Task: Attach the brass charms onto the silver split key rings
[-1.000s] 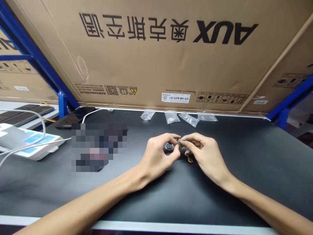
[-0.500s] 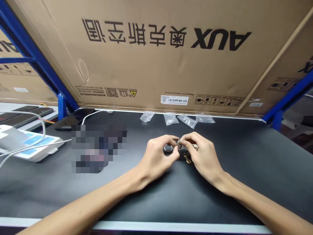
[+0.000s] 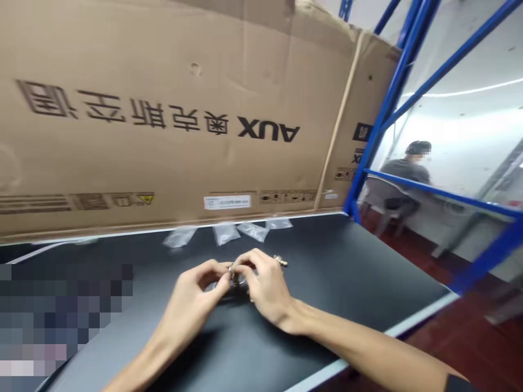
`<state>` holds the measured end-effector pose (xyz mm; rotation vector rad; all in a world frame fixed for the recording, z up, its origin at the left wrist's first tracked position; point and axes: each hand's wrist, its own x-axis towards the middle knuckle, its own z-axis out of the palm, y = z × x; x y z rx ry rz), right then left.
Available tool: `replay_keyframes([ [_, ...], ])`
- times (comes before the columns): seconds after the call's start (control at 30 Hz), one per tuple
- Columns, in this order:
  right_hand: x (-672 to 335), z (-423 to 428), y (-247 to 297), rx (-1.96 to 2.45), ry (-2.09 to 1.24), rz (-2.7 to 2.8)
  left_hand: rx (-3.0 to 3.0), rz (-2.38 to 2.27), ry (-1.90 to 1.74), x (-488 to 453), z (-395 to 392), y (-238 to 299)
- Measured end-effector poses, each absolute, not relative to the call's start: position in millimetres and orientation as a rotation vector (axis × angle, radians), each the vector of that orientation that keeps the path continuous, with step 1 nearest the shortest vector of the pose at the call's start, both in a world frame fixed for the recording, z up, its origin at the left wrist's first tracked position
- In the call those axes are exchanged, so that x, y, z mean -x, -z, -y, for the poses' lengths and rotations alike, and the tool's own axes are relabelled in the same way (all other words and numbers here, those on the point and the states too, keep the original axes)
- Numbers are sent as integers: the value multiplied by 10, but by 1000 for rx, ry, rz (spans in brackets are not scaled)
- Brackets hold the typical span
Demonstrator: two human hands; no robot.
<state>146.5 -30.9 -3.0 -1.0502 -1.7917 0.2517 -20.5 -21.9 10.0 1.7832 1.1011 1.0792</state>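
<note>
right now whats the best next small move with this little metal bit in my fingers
Probably keep the small metal part pinched in your left hand and reach your right hand for the loose brass-coloured piece. That piece lies on the black bench top just beyond your right fingers, so it looks like the shortest move.

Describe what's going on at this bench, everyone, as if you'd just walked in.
A person at a black table is pinching a small metal part between the left hand and the right hand. A small brass piece lies just beyond the right hand. Clear plastic bags lie along the table's far edge, by a large AUX cardboard box. Farther off, another person sits beyond a blue rack.
</note>
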Motion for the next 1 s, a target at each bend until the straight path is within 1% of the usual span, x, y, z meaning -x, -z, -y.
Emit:
replay_keyframes([
  [0.03,-1499,343,40,1040,-162,1817,-1742,-1049,-1071,158,256,-135],
  [0.13,-1595,385,85,930,-177,1844,-1587,-911,-1093,65,299,-186],
  [0.27,-1635,363,124,819,-180,1944,-1558,-955,-1146,131,244,-152],
  [0.43,-1656,378,57,869,-174,1952,-1596,-887,-1133,231,178,-155],
  [0.57,-1638,385,-25,985,-301,1891,-1666,-825,-1133,264,163,-208],
  [0.67,-1611,395,-58,992,-449,1969,-1713,-808,-1133,273,174,-236],
  [0.73,-1608,401,-64,1000,-482,2035,-1735,-818,-1123,276,177,-246],
  [0.9,-1654,384,-32,1082,-335,2106,-1763,-846,-1025,251,179,-242],
  [1.0,-1682,359,2,1136,-220,2128,-1795,-906,-1034,213,208,-207],
])
